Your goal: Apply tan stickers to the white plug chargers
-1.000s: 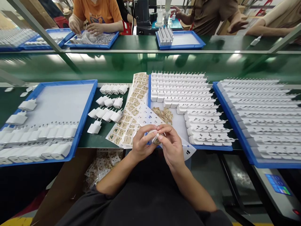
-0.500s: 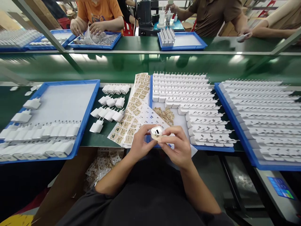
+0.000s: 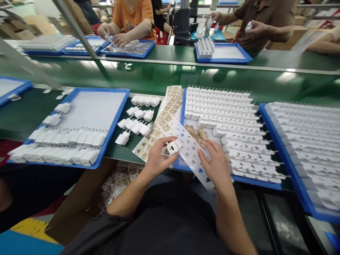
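My left hand point(image 3: 160, 156) grips a white charger plug point(image 3: 173, 147) between thumb and fingers, its end face with the dark USB slot turned up. To the right, my right hand point(image 3: 217, 161) is over the near edge of a tray, fingers apart and nothing visible in them. Its fingertips are close to a small heap of tan peeled pieces point(image 3: 195, 131). Between the hands lies a white sheet point(image 3: 189, 150) with rows of small dark and bluish marks. Sheets of tan stickers point(image 3: 162, 124) lie beyond my left hand.
Loose chargers point(image 3: 136, 125) stand in rows left of the stickers. A blue tray point(image 3: 117, 111) with chargers is further left. Two trays full of chargers, the nearer one point(image 3: 183, 122) and another point(image 3: 277, 141), are at right. Co-workers sit across the green belt point(image 3: 159, 76).
My right hand has left the charger and moved right, its fingers opening near the tan heap. My left hand keeps the charger. The camera view has shifted and tilted.
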A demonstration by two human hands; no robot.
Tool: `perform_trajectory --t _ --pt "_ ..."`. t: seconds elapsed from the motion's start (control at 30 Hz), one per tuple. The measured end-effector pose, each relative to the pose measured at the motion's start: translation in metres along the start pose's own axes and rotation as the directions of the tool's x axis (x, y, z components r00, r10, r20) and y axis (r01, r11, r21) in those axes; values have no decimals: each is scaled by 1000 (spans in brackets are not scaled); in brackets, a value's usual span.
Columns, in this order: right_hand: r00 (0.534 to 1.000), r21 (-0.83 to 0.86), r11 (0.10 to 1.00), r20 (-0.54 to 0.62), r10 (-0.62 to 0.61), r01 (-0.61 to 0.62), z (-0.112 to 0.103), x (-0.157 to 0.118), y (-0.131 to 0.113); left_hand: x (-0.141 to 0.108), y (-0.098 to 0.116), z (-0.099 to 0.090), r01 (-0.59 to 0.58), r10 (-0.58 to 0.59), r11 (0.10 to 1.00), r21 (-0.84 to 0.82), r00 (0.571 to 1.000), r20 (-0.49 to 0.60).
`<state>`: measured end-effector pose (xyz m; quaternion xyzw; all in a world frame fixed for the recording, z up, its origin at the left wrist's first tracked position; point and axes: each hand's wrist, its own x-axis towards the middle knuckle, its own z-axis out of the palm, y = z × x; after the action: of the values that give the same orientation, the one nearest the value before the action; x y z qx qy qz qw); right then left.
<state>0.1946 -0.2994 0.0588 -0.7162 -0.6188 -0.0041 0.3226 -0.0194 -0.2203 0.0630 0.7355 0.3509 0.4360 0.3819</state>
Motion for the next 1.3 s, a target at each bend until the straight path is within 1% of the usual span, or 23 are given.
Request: perform_trajectory --t 0.07,0.13,0.17,0.2,0.27,0.33,0.37,0.43,0.5,0.57,0.67,0.73,0.8,0.9,1.0,1.07,1.17,1.3 --pt "999 12 1000 28 -24 24 4 -3 3 6 -8 -22 44 -34 995 94 994 -101" --pt "998 16 999 35 -47 46 8 -3 9 14 -18 -54 126 -69 963 237 970 -234" --pt "998 21 998 38 -59 58 9 -2 12 19 -23 -74 181 -79 927 328 950 -302" --pt "997 28 997 46 -69 67 11 -1 14 24 -28 -94 246 -84 873 422 926 -368" --pt "995 35 996 57 -78 76 14 1 18 34 -39 -135 398 -93 706 585 872 -481" --pt "995 30 997 71 -71 69 16 1 21 44 -50 -169 534 -135 550 642 815 -563" --pt "995 23 998 81 -65 64 17 1 23 49 -56 -182 587 -172 498 638 789 -591" --pt "992 8 998 111 -63 62 18 0 25 60 -67 -199 659 -251 431 617 744 -619" --pt "989 7 998 133 -67 66 19 0 26 71 -78 -205 701 -308 396 593 710 -633" --pt "988 2 998 144 -58 58 19 0 27 80 -87 -206 729 -342 378 570 683 -646" --pt "987 -25 999 154 -37 41 17 0 27 87 -96 -206 751 -385 372 545 659 -646" --pt "987 -31 999 161 -24 29 15 0 27 90 -99 -207 752 -408 371 544 659 -632" --pt "985 7 1000 171 -1 0 13 1 26 90 -100 -207 750 -423 371 548 662 -619" --pt "983 92 993 174 56 -73 7 1 24 89 -99 -204 738 -422 362 570 675 -605" --pt "980 102 987 172 104 -123 1 0 24 85 -95 -203 728 -420 359 584 685 -596" --pt "980 91 988 166 108 -124 0 0 26 84 -93 -206 734 -433 361 575 678 -594" --pt "978 74 989 171 116 -130 3 0 32 88 -92 -217 753 -474 352 556 656 -587" --pt "970 57 982 174 168 -180 7 2 32 97 -86 -228 774 -516 347 530 630 -580"
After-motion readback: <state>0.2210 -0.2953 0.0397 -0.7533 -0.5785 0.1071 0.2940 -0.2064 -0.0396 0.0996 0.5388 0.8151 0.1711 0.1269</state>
